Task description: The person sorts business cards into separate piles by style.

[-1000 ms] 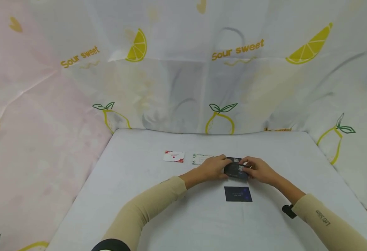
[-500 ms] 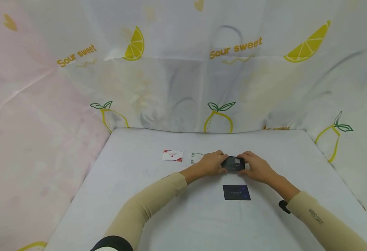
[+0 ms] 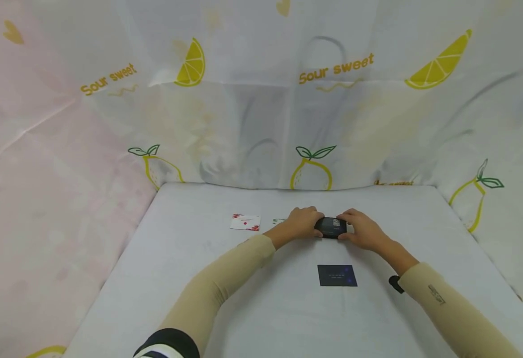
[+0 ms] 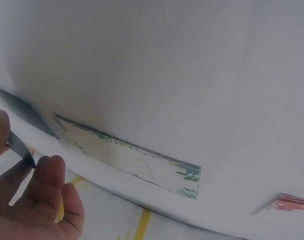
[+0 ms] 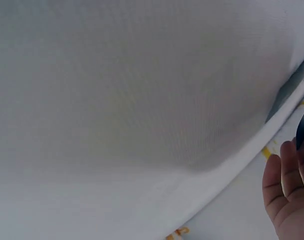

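**Dark cards held between both hands over the white table**

Dark and thin, a small stack of cards (image 3: 331,227) sat between the two hands near the far middle of the table (image 3: 199,278). The left hand (image 3: 301,223) pinched its left end with curled fingers, and the right hand (image 3: 361,229) gripped the right end the same way; the left wrist view showed a dark card edge caught between thumb and fingertips (image 4: 51,167).

Judging by the layout, the sorting looked partly done. One dark blue card (image 3: 337,275) already lay flat on its own, nearer the person than the hands. A card with red flowers (image 3: 245,222) lay to the left, and a card with green print (image 4: 129,156) lay just beside the left hand, mostly hidden by it in the head view. The cards in hand had not yet been set down, so that much seemed left.

No box, tray or other container showed in any view; everything rested straight on the cloth-covered tabletop, in front of a lemon-print curtain (image 3: 261,99).
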The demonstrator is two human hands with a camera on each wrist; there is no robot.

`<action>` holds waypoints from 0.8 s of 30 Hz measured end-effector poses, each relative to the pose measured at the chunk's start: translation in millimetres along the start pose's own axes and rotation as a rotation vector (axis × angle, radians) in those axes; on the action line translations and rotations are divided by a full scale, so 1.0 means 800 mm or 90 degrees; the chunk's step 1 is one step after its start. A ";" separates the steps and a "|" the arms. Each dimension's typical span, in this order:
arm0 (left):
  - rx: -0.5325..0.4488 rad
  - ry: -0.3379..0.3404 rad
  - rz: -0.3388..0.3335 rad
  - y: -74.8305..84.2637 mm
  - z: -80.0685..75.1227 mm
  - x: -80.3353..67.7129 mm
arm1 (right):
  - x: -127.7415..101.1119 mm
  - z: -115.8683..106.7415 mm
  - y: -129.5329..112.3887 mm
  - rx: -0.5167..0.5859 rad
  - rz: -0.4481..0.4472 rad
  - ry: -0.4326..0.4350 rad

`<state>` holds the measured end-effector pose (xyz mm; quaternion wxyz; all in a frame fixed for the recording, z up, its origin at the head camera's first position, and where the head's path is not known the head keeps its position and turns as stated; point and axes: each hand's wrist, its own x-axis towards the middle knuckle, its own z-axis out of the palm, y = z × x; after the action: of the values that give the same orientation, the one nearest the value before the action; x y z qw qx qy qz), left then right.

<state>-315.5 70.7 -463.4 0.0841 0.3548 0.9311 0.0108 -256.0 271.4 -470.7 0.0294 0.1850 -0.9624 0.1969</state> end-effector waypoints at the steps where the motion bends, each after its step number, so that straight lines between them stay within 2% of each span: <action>1: 0.006 -0.002 -0.001 0.000 0.000 0.002 | 0.001 0.000 0.001 0.005 0.003 -0.004; 7: 0.017 -0.018 0.008 0.004 0.001 0.010 | 0.005 0.002 0.008 0.035 0.036 -0.053; 11: 0.005 -0.037 -0.003 0.006 0.002 0.011 | 0.009 0.006 0.012 0.030 0.050 -0.076; 17: 0.019 -0.065 -0.002 0.007 0.000 0.014 | 0.014 0.008 0.013 0.024 0.070 -0.122; 24: 0.003 -0.049 -0.017 0.001 0.003 0.023 | 0.018 0.009 0.017 0.038 0.080 -0.138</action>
<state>-328.2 83.2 -468.6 0.1194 0.3430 0.9317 -0.0059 -274.2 275.6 -480.6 -0.0927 0.1451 -0.9634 0.2055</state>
